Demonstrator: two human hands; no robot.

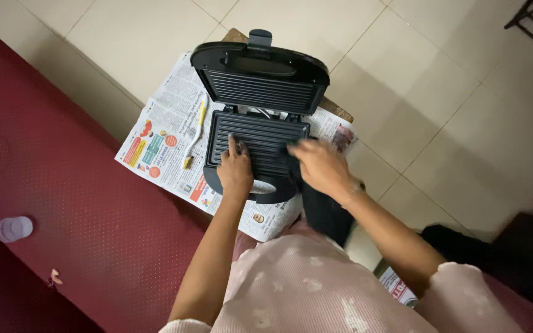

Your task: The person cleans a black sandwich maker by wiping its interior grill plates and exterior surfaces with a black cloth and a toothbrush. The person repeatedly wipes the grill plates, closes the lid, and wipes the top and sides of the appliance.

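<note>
One black grill [258, 132], lid raised, sits on a newspaper [161, 145] over a small table [338, 112]. Left hand [235, 169] lies flat on the lower ribbed plate, fingers spread, holding nothing. Right hand [319, 166], at the plate's right edge, closes its grip on a dark cloth [321, 206] (blurred). One yellow-handled brush [195, 134] lies left of the grill. One clear lid [13, 229] rests far left on the red mat [75, 216].

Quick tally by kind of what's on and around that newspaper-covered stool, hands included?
Sandwich grills, open: 1
Yellow-handled brushes: 1
Dark cloths: 1
Newspaper sheets: 1
Hands: 2, the left hand and the right hand, both on the lower plate
Total: 6
</note>
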